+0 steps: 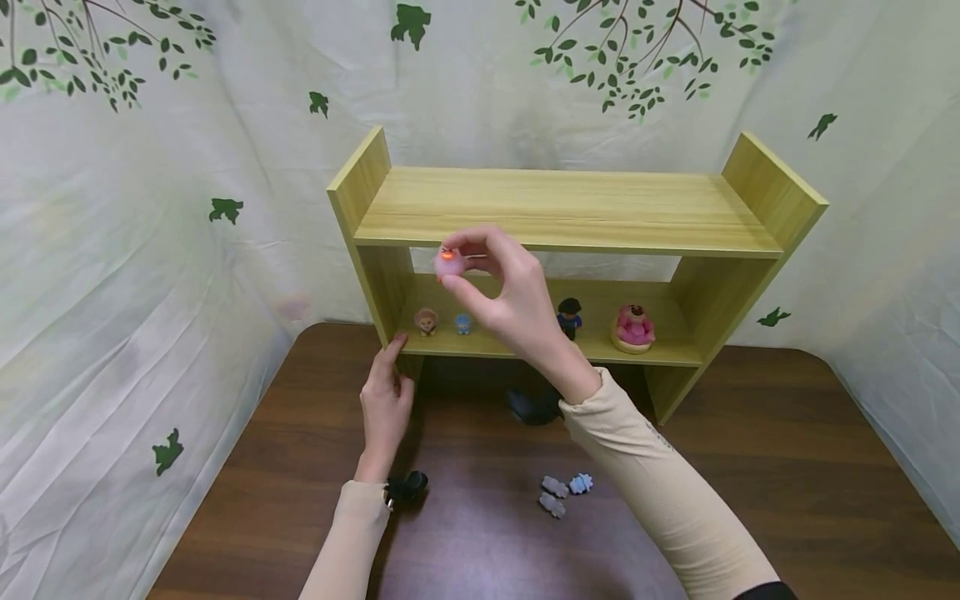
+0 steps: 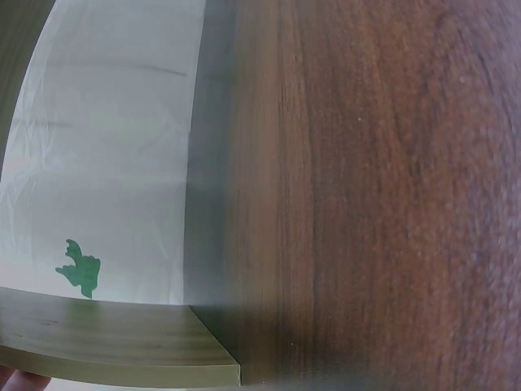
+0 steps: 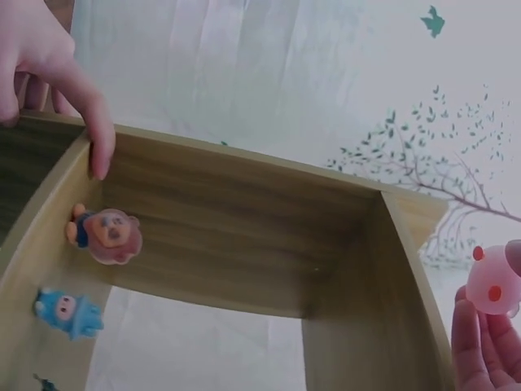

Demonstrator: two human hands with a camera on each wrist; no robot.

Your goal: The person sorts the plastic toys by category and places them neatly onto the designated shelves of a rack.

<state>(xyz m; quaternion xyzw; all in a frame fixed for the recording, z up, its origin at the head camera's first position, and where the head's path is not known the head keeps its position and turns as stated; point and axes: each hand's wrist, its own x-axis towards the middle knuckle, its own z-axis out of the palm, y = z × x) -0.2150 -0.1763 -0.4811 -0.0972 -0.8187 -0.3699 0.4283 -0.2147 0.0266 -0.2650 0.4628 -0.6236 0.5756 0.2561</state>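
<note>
Between the thumb and fingers of my right hand is a small pink toy duck with an orange beak, held in front of the shelf's upper board. The right wrist view shows the duck's underside with orange feet. My left hand grips the left side panel of the wooden shelf near its middle board, one finger bent over the inner face. On that board stand a lion figure, a small blue figure, a black-haired figure and a pink bear.
Two small grey pieces and a light-blue one lie on the brown table in front of the shelf. Behind hangs a white curtain printed with leaves. The right forearm crosses over the table before the shelf.
</note>
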